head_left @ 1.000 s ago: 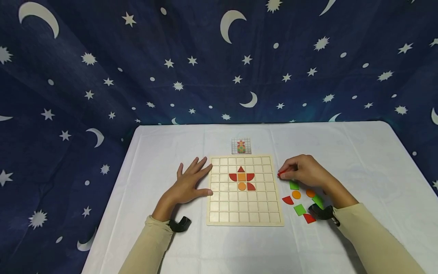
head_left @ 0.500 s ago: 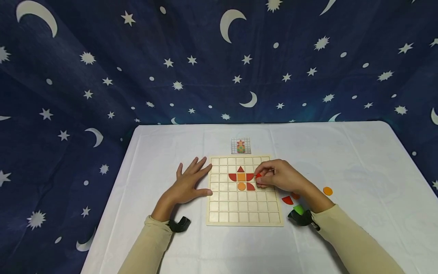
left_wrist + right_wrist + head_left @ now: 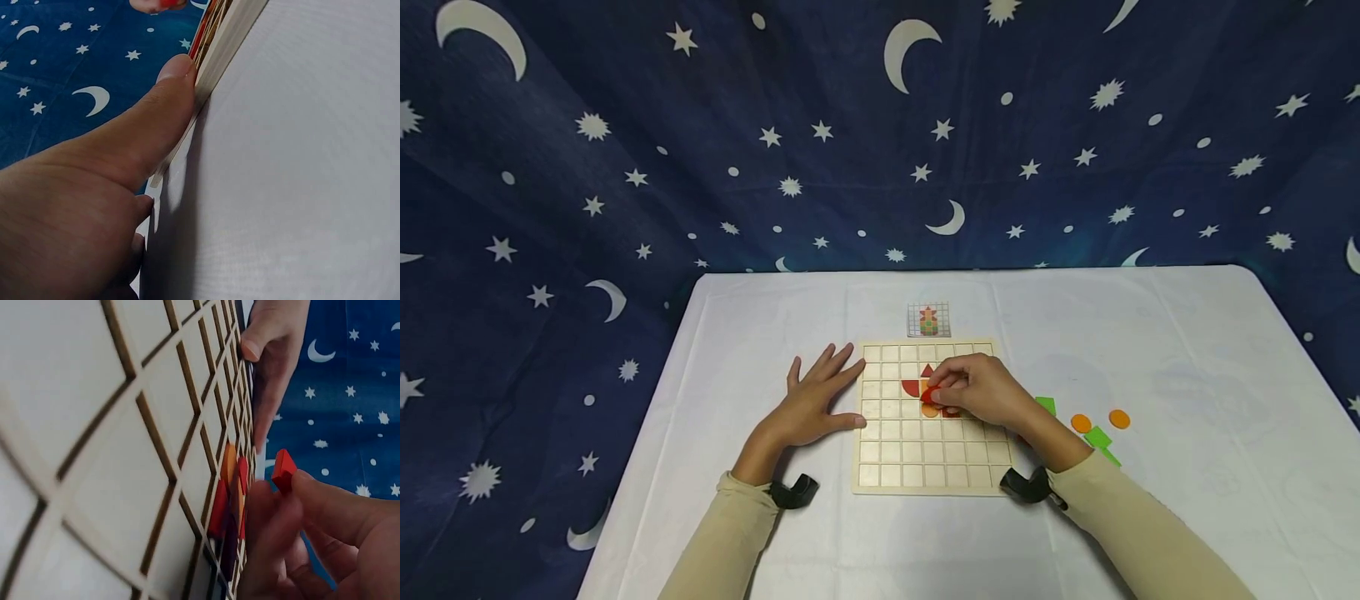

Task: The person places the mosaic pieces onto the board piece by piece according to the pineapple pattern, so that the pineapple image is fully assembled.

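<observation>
My right hand [image 3: 981, 390] pinches a small red tile [image 3: 284, 472] between thumb and fingers. It hovers over the middle of a square wooden grid board [image 3: 880, 454]. On the board lie a red triangle [image 3: 927, 370], a red quarter-round tile [image 3: 911, 387] and an orange disc [image 3: 930, 411]. Other tiles there are partly covered by the right hand. My left hand [image 3: 812, 404] lies on the white table with fingers spread, its thumb [image 3: 178, 87] and index finger touching the board's left edge.
Behind the board lies a small card [image 3: 928, 320] printed with a coloured pattern on a grid. To the right are loose green squares [image 3: 1098, 437] and orange discs [image 3: 1119, 419], some tiles hidden by the right forearm. A dark blue star-and-moon cloth [image 3: 850, 150] hangs behind the table.
My right hand has carried the red tile leftward from the loose pieces to above the board's middle. The left hand has stayed at the board's left edge.
</observation>
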{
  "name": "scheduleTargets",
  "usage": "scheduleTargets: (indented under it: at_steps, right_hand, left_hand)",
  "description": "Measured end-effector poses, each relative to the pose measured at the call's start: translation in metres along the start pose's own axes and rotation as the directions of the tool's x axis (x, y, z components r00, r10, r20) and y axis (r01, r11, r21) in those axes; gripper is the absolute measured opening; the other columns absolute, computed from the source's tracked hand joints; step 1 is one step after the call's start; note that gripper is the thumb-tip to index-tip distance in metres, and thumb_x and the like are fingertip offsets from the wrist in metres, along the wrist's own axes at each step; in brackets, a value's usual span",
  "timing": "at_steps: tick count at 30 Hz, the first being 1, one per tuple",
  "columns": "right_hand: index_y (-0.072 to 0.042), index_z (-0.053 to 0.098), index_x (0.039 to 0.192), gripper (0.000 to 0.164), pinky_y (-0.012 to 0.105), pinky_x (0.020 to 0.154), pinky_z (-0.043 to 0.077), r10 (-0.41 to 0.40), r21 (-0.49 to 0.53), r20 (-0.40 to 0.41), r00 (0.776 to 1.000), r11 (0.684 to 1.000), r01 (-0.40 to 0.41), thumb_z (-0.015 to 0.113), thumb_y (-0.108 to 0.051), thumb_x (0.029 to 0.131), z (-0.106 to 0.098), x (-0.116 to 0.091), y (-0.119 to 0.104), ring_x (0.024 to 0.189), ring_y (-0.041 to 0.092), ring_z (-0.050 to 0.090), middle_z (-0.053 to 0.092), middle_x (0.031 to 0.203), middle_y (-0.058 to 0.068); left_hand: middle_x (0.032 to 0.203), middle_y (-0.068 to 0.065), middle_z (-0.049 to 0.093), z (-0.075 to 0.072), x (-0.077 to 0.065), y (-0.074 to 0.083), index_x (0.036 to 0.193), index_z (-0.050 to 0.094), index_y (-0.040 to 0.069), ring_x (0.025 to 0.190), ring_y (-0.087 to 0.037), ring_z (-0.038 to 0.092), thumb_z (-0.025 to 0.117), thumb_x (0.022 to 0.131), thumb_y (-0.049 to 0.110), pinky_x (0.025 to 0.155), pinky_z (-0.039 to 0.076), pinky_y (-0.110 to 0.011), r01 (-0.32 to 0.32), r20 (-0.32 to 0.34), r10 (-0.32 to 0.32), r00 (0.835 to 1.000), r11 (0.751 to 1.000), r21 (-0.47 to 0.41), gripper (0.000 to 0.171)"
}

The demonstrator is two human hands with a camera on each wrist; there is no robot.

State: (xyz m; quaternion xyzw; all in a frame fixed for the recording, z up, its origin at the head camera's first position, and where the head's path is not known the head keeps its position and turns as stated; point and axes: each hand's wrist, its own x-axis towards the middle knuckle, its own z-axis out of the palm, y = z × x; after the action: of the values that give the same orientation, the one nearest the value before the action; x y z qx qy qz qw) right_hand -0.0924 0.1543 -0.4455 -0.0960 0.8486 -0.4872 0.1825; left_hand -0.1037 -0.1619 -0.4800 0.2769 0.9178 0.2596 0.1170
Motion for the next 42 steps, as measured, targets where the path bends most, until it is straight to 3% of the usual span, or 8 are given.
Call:
scheduleTargets:
  at_steps: [9, 20, 29, 42]
  right_hand:
    - [-0.019, 0.079, 0.086, 0.009, 0.025, 0.061, 0.049, -0.061, -0.077, -0.043, 0.997, 0.995, 0.057, 0.085, -0.015, 0.082, 0.016, 0.005, -0.005, 0.064, 0.01, 0.064, 0.072, 0.075, -0.008]
    - [-0.02, 0.079, 0.079, 0.01, 0.023, 0.058, 0.047, -0.142, -0.199, -0.093, 0.985, 0.972, 0.122, 0.088, -0.015, 0.078, 0.032, 0.008, -0.009, 0.06, 0.004, 0.06, 0.07, 0.067, -0.012]
    - [-0.023, 0.08, 0.079, 0.009, 0.024, 0.06, 0.046, -0.132, -0.364, -0.112, 0.985, 0.928, 0.083, 0.089, -0.021, 0.079, 0.036, 0.007, -0.016, 0.065, 0.001, 0.056, 0.069, 0.068, -0.016]
    - [-0.027, 0.081, 0.078, 0.009, 0.025, 0.057, 0.045, -0.121, -0.396, -0.114, 0.986, 0.916, 0.067, 0.09, -0.025, 0.077, 0.033, 0.006, -0.012, 0.068, 0.003, 0.057, 0.071, 0.076, -0.012]
  left_hand:
    - [0.173, -0.002, 0.017, 0.001, 0.0, 0.0, 0.161, 0.033, 0.025, 0.161, -0.032, 0.004, 0.076, 0.086, 0.056, 0.117, -0.008, -0.073, 0.005, 0.002, -0.005, 1.0, 1.0, 0.002, 0.092]
    - [0.173, -0.003, 0.016, -0.001, 0.0, 0.0, 0.162, 0.032, 0.025, 0.161, -0.033, 0.005, 0.076, 0.087, 0.055, 0.116, -0.008, -0.074, -0.006, 0.0, 0.006, 1.0, 1.0, -0.001, 0.092]
    - [0.173, -0.003, 0.016, 0.002, 0.001, -0.003, 0.162, 0.033, 0.025, 0.161, -0.033, 0.005, 0.075, 0.087, 0.056, 0.116, -0.007, -0.074, -0.007, -0.002, 0.007, 1.0, 1.0, -0.002, 0.091]
    - [0.173, -0.003, 0.016, 0.0, 0.0, 0.0, 0.161, 0.033, 0.024, 0.161, -0.033, 0.004, 0.076, 0.087, 0.054, 0.117, -0.008, -0.074, 0.002, 0.005, -0.002, 1.0, 1.0, -0.003, 0.091]
